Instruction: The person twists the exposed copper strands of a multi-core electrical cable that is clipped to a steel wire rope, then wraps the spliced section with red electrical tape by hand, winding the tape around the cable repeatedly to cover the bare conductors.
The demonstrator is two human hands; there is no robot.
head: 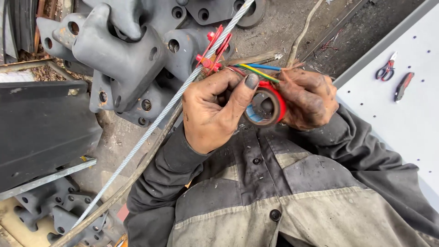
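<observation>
Working outward from the roll of red tape (266,106), I see dark cast metal brackets (123,55) heaped far to its left and above, with a twisted steel cable (151,126) running slantwise from the lower left up past them. A red plastic clip (212,52) sits on that cable just up and left of the roll. My left hand (212,112) lies immediately left of the roll, its grip pressed on it: the thumb lies across the roll's face and the fingers curl round behind. Above the roll a bundle of coloured wires (256,69), yellow, blue and red, pokes out toward the upper right. My right hand (308,98) is touching the roll's right side, its grip closed about the wires and the tape end, though I cannot tell exactly what the fingers pinch. Well right of the roll a pale perforated bench (411,123) carries red-handled scissors (387,69) and, just beyond them, a red and black folding knife (403,86).
</observation>
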